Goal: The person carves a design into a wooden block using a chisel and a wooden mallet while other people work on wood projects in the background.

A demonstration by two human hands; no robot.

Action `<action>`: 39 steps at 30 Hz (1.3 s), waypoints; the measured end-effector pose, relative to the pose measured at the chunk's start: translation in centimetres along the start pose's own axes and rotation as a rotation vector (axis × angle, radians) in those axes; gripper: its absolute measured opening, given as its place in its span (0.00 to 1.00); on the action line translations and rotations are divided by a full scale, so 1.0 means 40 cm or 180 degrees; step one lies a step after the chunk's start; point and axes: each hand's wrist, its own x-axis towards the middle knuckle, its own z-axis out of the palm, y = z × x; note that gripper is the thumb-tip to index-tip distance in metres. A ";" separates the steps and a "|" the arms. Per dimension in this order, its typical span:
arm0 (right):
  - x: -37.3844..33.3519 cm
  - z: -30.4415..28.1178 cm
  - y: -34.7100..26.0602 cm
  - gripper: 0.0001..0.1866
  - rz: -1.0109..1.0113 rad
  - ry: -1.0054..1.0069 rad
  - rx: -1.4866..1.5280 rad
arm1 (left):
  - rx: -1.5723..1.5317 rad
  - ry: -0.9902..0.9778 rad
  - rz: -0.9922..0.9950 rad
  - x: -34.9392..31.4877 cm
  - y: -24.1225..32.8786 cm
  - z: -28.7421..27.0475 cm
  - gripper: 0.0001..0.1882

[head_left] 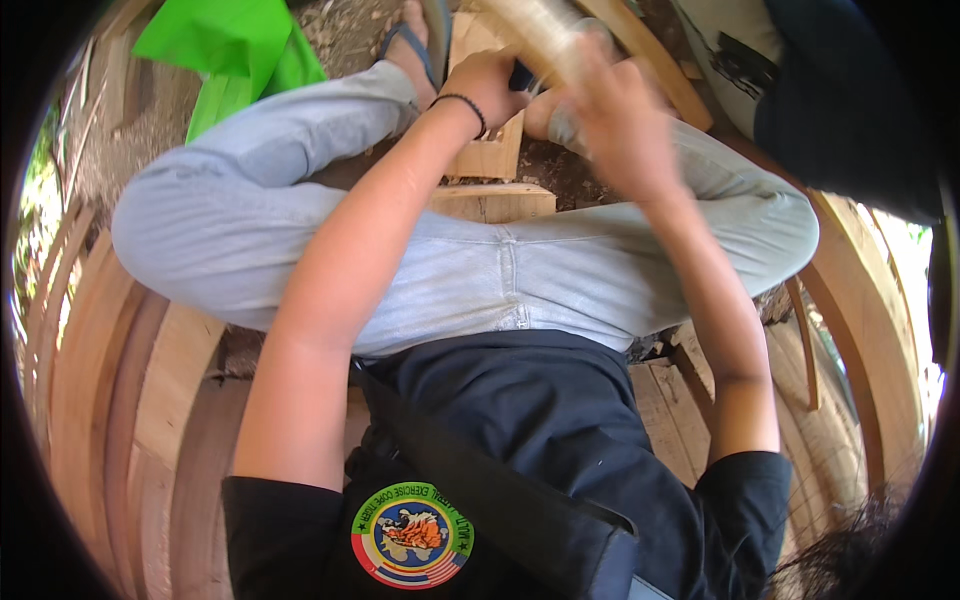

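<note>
Pale club-like piece (540,35) is hovering, blurred, near the wooden board (488,160), gripped in the right hand's (630,130) fingers, while the left hand's (488,88) fingers are gripping a dark handle (521,76), probably best held steady, knuckles clear.

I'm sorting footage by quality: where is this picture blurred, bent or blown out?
Head view: the right hand and pale object are blurred, the left hand less so; head view: the planks bend near the rim; head view: bright gaps at both sides look blown out.
</note>
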 end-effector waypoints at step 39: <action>0.025 -0.006 0.010 0.31 0.1484 0.0101 0.3209 | -0.0157 -0.0157 -0.0463 0.010 -0.063 -0.002 0.26</action>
